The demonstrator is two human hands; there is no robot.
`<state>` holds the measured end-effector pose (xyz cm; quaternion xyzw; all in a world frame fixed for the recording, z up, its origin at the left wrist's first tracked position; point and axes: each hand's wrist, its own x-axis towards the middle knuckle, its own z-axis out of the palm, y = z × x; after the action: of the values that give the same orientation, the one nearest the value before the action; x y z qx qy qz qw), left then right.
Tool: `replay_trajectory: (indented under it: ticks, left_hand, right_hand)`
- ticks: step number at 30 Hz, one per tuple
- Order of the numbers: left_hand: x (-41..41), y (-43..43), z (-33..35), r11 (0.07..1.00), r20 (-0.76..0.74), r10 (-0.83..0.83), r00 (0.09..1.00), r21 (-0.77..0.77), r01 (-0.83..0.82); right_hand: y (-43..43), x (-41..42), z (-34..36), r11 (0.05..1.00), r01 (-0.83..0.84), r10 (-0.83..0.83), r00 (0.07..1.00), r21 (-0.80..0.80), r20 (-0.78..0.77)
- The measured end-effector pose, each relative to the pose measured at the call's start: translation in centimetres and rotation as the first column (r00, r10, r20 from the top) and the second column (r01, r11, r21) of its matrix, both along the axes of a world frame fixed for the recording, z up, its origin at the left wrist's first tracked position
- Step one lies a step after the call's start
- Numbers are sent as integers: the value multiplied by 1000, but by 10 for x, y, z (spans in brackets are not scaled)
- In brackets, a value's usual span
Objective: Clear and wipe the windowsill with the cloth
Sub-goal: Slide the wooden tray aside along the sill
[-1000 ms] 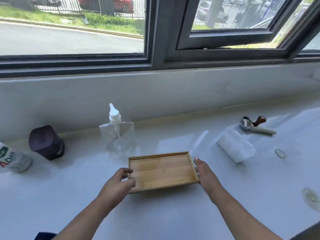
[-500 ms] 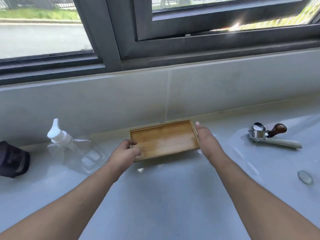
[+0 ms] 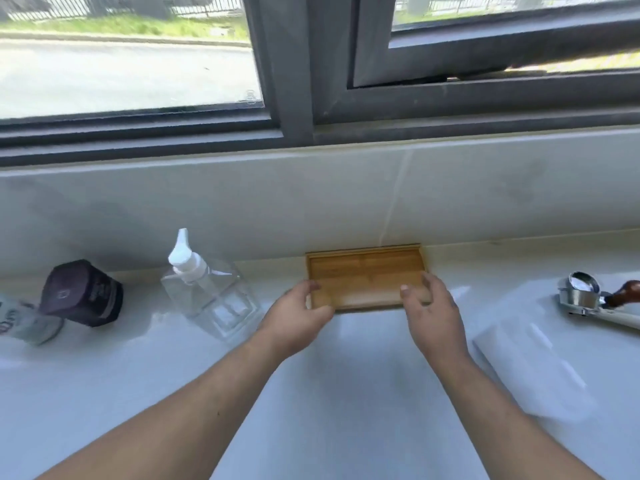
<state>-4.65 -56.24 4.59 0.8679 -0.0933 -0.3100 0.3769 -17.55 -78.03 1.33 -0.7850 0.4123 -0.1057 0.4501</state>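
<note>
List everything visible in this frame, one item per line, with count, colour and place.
Wooden tray: 1, light brown, against the back wall, centre.
Pump bottle: 1, clear with white pump, left of the tray.
Dark jar: 1, dark purple, tipped, far left.
Labelled container: 1, white, left edge, cut off.
Portafilter: 1, metal with brown handle, right.
Cloth: 1, white, folded, right front.
Windowsill: 1, white.
Left hand: at the tray's left corner.
Right hand: on the tray's right part.
</note>
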Motion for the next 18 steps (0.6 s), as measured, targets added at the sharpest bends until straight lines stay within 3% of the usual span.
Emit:
replay_trajectory:
  ticks: [6,13,18]
  left_hand:
    - [-18,126,30,999,98,45,994,-25,-43]
    - [-31,314,61,977,160,197,967,-109,-181]
    - [-21,470,87,965,287,259,922,-37,-260]
  right_hand:
    - [113,-16,24,947,-295,282,952,-124,-118]
    - [273,-5,73,874,-406,394,914,-267,-98]
    - [400,19,105,826,-469,486,874,-312,-27]
